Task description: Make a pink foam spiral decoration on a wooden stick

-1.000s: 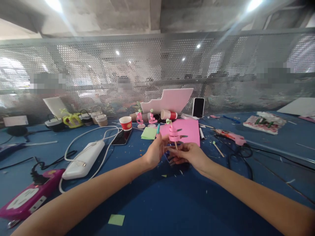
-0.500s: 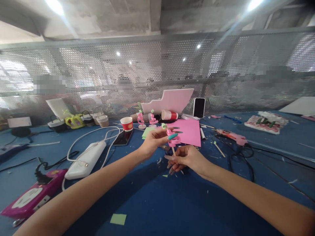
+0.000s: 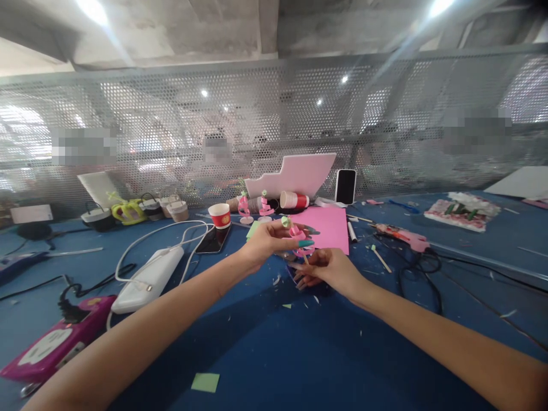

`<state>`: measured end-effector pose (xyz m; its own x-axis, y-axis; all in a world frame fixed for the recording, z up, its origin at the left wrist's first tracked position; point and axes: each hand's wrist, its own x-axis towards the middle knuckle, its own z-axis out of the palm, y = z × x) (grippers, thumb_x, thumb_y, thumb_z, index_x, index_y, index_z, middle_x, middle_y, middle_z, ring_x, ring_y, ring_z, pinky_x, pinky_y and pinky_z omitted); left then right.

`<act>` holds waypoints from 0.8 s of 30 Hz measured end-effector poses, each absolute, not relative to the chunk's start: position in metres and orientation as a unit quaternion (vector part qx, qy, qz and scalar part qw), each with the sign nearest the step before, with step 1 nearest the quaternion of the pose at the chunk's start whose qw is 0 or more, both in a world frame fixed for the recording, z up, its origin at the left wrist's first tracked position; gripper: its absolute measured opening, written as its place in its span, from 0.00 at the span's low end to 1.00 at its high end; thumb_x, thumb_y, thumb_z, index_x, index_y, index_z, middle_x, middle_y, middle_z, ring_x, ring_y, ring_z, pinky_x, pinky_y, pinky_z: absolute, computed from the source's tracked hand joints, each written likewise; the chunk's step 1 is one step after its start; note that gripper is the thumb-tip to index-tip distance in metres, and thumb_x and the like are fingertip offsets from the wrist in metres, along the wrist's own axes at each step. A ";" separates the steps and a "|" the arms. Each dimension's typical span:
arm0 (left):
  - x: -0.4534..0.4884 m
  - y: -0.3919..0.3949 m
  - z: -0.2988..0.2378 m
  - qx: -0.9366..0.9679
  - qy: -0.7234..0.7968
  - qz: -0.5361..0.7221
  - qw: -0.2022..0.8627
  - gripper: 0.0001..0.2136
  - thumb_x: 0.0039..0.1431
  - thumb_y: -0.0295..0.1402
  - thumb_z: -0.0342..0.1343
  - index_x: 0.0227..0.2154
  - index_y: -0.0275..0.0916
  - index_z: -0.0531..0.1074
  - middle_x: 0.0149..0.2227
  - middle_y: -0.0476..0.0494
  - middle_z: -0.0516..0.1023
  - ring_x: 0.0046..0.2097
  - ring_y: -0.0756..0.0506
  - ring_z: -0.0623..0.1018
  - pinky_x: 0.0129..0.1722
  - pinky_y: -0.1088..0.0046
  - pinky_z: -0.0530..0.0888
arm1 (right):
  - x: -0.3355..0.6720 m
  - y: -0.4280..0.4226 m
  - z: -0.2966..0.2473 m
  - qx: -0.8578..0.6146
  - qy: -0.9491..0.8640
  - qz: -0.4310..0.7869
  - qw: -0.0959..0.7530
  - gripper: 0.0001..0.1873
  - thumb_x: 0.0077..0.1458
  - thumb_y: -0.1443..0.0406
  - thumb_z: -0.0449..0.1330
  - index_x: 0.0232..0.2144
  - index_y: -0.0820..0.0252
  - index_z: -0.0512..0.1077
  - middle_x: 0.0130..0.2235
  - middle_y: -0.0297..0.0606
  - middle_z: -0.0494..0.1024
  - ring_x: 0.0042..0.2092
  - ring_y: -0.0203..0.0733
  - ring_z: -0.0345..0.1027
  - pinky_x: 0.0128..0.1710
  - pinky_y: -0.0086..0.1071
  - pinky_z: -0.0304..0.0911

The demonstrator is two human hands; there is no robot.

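Note:
A small pink paper spiral flower on a thin stick (image 3: 296, 233) is held above the blue table (image 3: 274, 354) between both hands. My left hand (image 3: 269, 242) pinches its pink coil from the left, fingers closed around it. My right hand (image 3: 327, 268) grips the stick from below, fingers curled. Behind them lies a pink paper sheet (image 3: 329, 225). Two finished pink spiral flowers (image 3: 254, 206) stand further back.
A red paper cup (image 3: 220, 215), a phone (image 3: 213, 238), a white power bank with cables (image 3: 148, 278) and a magenta device (image 3: 55, 342) lie to the left. A pink glue gun (image 3: 402, 236) and black cords are on the right. A perforated metal screen (image 3: 274, 125) backs the table.
My left hand has moved from beside the flower onto its coil and closed on it. The flower and my right hand have shifted slightly lower.

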<state>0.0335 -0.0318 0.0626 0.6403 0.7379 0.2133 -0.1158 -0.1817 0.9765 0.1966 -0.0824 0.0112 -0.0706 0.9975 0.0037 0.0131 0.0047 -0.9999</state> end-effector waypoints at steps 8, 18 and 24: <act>0.032 -0.028 0.063 0.676 0.206 0.346 0.617 0.17 0.46 0.31 0.64 0.41 0.36 0.76 0.45 0.38 0.78 0.46 0.45 0.77 0.47 0.68 0.71 | 0.197 -0.080 0.009 -0.483 -0.488 0.530 0.498 0.24 0.23 0.54 0.73 0.18 0.60 0.66 0.18 0.32 0.75 0.22 0.36 0.72 0.27 0.31 0.72; 0.037 -0.033 0.062 0.670 0.253 0.413 0.563 0.14 0.37 0.33 0.68 0.31 0.36 0.77 0.36 0.41 0.81 0.34 0.46 0.78 0.32 0.71 0.75 | 0.195 -0.083 0.011 -0.486 -0.502 0.525 0.486 0.23 0.26 0.53 0.72 0.18 0.61 0.67 0.18 0.33 0.76 0.21 0.34 0.71 0.25 0.29 0.71; 0.042 -0.042 0.058 0.650 0.284 0.462 0.532 0.10 0.37 0.35 0.68 0.22 0.36 0.75 0.33 0.43 0.81 0.30 0.49 0.78 0.27 0.74 0.74 | 0.194 -0.085 0.011 -0.478 -0.509 0.525 0.486 0.25 0.25 0.52 0.72 0.19 0.62 0.67 0.21 0.36 0.78 0.22 0.36 0.72 0.26 0.30 0.70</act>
